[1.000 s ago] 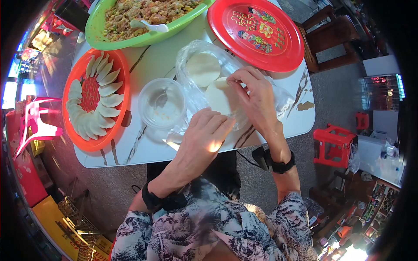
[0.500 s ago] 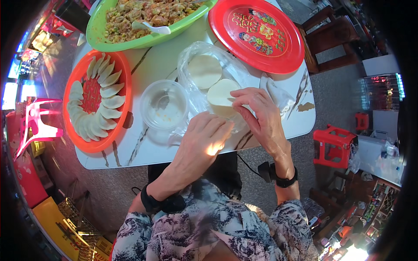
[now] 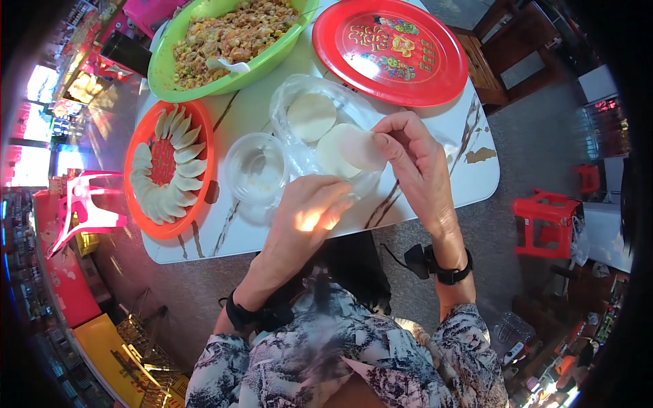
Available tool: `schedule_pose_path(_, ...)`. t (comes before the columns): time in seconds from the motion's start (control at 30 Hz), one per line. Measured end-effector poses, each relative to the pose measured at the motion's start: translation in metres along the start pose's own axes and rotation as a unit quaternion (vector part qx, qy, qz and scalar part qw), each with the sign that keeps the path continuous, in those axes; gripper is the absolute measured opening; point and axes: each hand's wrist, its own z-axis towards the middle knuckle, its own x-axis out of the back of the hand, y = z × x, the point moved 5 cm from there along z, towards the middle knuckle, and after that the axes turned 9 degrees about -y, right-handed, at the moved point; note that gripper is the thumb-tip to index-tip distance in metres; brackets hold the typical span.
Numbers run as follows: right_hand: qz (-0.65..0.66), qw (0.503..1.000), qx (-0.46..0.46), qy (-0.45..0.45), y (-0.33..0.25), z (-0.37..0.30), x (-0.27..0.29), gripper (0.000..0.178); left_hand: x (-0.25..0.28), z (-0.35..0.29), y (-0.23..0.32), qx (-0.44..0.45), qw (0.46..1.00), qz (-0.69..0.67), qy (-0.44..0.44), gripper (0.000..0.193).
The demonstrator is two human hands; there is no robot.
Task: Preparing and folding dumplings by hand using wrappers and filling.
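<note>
My right hand (image 3: 418,160) pinches a thin, round white dumpling wrapper (image 3: 363,147) between thumb and fingers. The lifted wrapper is over one of two stacks of wrappers, the near stack (image 3: 330,151). Behind it lies the far stack (image 3: 311,117). Both rest on a crumpled clear plastic bag (image 3: 280,109). At the bag's near side is my left hand (image 3: 306,214), back upward, fingers stretched toward the right and slightly bent; nothing shows in it. To its left stands a clear round plastic tub (image 3: 239,170) with a little liquid or residue.
An orange-red plate (image 3: 206,115) bears a ring of folded dumplings (image 3: 189,168) at the left. A green basin (image 3: 158,62) at the back holds chopped filling (image 3: 235,37) and a white spoon (image 3: 235,66). A red tray (image 3: 442,54) lies at the back right. Right of the table (image 3: 469,180) stands a red stool (image 3: 544,221).
My right hand has raised a wrapper off the near stack, its disc now tilted up in the fingers. My left hand stays by the bag. The whole view has shifted slightly.
</note>
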Motion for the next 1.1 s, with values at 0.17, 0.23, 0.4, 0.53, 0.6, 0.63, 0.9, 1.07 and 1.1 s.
schedule_pose_path(0.17,0.152,0.987,0.044,0.014,-0.005,-0.007,0.010,0.008,0.002,-0.002,-0.013,0.115,0.944,-0.273,0.143,0.032)
schedule_pose_path(0.23,0.208,0.977,0.045,-0.016,-0.010,-0.013,0.009,0.008,-0.008,0.004,-0.017,0.086,0.894,-0.417,0.142,0.042)
schedule_pose_path(0.4,0.306,0.938,-0.020,-0.159,-0.040,-0.023,-0.020,0.013,-0.020,0.012,0.012,-0.084,0.413,-0.905,-0.051,0.083)
schedule_pose_path(0.53,0.183,0.979,0.003,-0.089,-0.035,-0.026,-0.025,0.017,-0.022,0.000,0.017,-0.083,0.366,-0.926,-0.039,0.085)
schedule_pose_path(0.6,0.114,0.989,0.034,-0.085,-0.030,-0.021,-0.032,0.015,-0.016,-0.012,0.012,-0.030,0.395,-0.918,-0.002,0.085)
schedule_pose_path(0.63,0.046,0.994,0.064,-0.079,-0.032,-0.019,-0.035,0.014,-0.013,-0.020,0.005,0.025,0.421,-0.906,0.035,0.084)
schedule_pose_path(0.9,-0.115,0.989,0.083,-0.045,-0.043,-0.008,-0.079,0.015,0.002,-0.064,-0.028,0.204,0.614,-0.755,0.110,0.044)
schedule_pose_path(1.07,-0.139,0.984,0.080,-0.078,-0.052,0.015,-0.130,0.018,0.033,-0.090,-0.050,0.268,0.587,-0.742,0.183,0.040)
schedule_pose_path(1.1,-0.130,0.986,0.056,-0.091,-0.054,0.020,-0.137,0.020,0.037,-0.096,-0.054,0.275,0.577,-0.746,0.187,0.040)
